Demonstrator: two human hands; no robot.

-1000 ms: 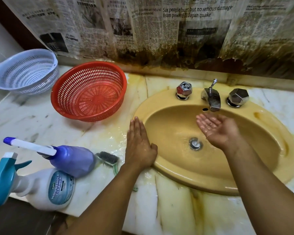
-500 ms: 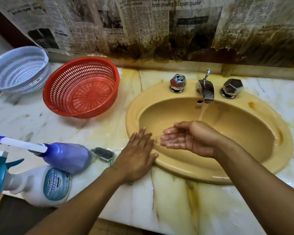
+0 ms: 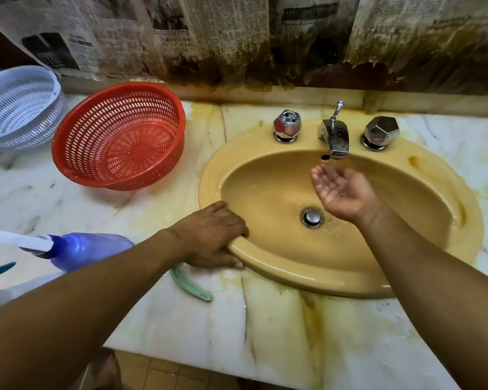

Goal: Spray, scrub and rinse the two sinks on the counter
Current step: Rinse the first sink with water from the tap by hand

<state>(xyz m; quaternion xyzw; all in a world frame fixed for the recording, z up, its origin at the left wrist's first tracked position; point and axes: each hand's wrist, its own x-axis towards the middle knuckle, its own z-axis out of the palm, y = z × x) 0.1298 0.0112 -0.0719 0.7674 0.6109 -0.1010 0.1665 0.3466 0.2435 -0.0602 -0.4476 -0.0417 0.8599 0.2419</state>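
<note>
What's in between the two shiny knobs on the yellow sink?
The chrome faucet spout stands between them, with its thin lift rod on top; the cupped right hand is held under it. The head view shows this.

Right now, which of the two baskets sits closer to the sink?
The red basket. It sits just left of the sink, while the white basket lies farther left, at the picture's edge.
</note>
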